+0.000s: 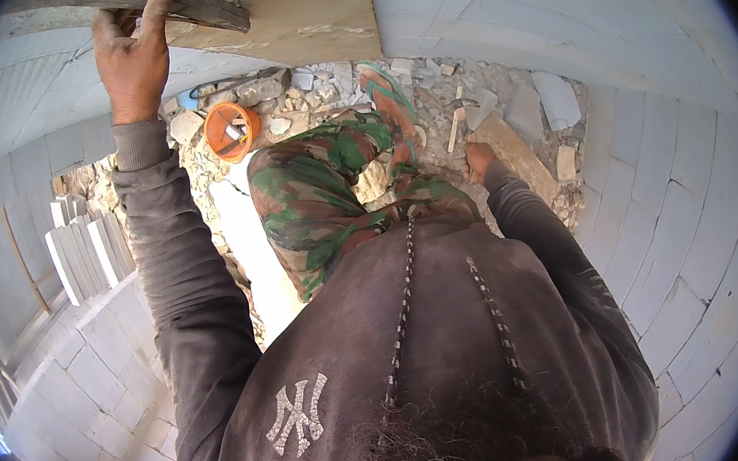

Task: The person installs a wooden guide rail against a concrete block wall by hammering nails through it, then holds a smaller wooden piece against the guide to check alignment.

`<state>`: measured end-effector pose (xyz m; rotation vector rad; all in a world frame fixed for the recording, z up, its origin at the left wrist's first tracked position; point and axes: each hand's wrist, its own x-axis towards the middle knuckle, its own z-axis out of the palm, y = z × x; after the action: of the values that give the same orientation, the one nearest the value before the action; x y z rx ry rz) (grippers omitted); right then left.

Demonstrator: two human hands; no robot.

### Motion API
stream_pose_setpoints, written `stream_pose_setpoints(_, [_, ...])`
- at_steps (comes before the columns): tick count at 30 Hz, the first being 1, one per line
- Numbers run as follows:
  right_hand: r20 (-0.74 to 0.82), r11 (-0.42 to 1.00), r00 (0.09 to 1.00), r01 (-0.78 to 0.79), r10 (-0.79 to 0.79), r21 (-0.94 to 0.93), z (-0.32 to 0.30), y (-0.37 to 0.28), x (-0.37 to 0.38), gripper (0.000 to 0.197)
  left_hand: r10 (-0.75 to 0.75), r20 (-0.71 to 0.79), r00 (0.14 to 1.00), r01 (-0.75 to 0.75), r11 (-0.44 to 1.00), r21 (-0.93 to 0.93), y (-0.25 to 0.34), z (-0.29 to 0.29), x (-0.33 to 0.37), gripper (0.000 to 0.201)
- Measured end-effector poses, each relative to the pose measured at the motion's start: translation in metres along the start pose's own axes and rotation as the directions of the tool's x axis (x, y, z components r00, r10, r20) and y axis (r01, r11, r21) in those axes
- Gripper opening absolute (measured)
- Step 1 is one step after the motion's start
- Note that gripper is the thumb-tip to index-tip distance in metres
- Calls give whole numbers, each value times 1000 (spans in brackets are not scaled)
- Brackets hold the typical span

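Observation:
My left hand [138, 61] is raised at the upper left, its thumb and fingers closed round the edge of a dark, weathered wooden beam [206, 9]. Behind that beam is a plywood sheet [320, 20]. Low on my right side, my right hand [479, 159] is curled near the rubble; its fingertips are hidden, and what it may hold cannot be made out. Just beyond it lies a hammer [456, 118] with a pale wooden handle. A wooden board [514, 157] is beside the same hand.
An orange bucket [231, 130] with some pieces inside stands among broken stone [284, 104]. Grey block walls [656, 227] surround me. Pale slabs [88, 255] are stacked at the left. My sandalled foot [389, 98] rests on the rubble, near a loose light block [557, 99].

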<state>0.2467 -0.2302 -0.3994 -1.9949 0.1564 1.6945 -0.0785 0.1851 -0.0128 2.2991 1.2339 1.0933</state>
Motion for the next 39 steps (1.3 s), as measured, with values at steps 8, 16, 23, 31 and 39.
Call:
stream_pose_setpoints(8, [14,975,999,32,-30,-219,8,4,-5,43,67,9,998,-68,980,187,-11,-6,-1,37])
stream_pose_setpoints(16, [-104,965,984,-163,144,-205,-45,97,4,43,45,-14,999,-44,997,67,6,-5,-1,28])
stream_pose_setpoints(23, [-131,960,959,-263,250,-92,-105,179,-5,37,289,177,941,-338,833,438,-14,-16,-1,40])
stream_pose_setpoints(31, [-65,964,979,-204,195,-173,-91,143,-21,25,-90,-31,995,83,984,-160,33,6,-3,38])
stream_pose_setpoints(39, [-39,977,983,-184,181,-108,-63,82,-16,17,4,-97,995,-7,1000,-29,24,6,-4,39])
